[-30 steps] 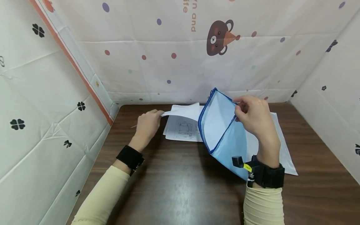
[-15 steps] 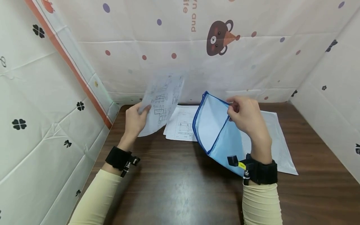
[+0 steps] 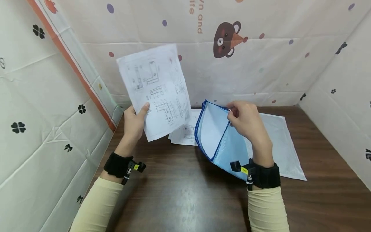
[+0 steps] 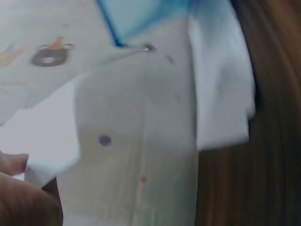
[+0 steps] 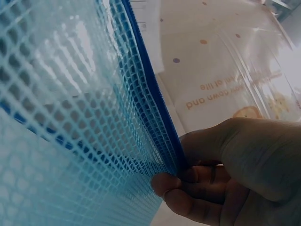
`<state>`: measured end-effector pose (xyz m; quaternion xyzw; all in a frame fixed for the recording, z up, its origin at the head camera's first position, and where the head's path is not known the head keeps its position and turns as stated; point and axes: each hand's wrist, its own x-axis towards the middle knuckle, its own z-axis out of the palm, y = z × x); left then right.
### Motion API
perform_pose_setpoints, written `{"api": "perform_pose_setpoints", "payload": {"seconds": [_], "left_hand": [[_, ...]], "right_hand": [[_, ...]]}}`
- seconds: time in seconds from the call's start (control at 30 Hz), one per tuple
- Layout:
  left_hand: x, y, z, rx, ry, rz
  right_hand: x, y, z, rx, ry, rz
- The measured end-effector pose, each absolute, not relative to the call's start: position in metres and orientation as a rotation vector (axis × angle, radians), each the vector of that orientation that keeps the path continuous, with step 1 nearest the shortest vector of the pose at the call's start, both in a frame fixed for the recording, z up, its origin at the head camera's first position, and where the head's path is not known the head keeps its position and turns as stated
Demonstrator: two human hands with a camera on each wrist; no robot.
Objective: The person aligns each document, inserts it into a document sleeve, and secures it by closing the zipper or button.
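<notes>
Brown and shiny, the bench (image 3: 185, 180) lay in the head view; the left-hand grip (image 3: 134, 124) pinched a drawing sheet (image 3: 160, 90) in the air, and the right-hand grip (image 3: 247, 119) pinched a blue zip pouch (image 3: 232, 148). Left wrist: sheet held, blurry. Right wrist: fingers (image 5: 202, 200) gripped the zipper edge (image 5: 153, 84).

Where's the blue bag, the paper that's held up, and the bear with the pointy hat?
Blue bag (image 3: 232, 151): head view, on its light-blue front side.
Held-up paper (image 3: 159, 95): head view, middle of its printed side.
Bear (image 3: 223, 40): head view, on its brown face.
</notes>
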<state>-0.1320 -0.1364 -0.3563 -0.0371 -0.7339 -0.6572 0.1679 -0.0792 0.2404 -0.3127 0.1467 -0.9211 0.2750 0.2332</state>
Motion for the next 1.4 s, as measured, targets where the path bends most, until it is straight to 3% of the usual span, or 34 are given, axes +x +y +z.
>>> {"api": "perform_pose_setpoints", "payload": {"seconds": [0.17, 0.47, 0.93, 1.4], "left_hand": [[-0.129, -0.139, -0.353, -0.043, -1.992, -2.215], [-0.119, -0.131, -0.372, 0.046, -2.08, -2.377], [-0.096, -0.1, -0.396, -0.003, -2.347, -2.201], [-0.098, -0.118, -0.369, -0.191, -2.584, -2.058]], "right_hand": [[-0.081, 0.239, -0.313, 0.417, -2.527, 0.763], [-0.082, 0.237, -0.314, 0.441, -2.521, 0.77], [-0.08, 0.231, -0.315, 0.439, -2.54, 0.741], [-0.083, 0.224, -0.321, 0.393, -2.519, 0.651]]}}
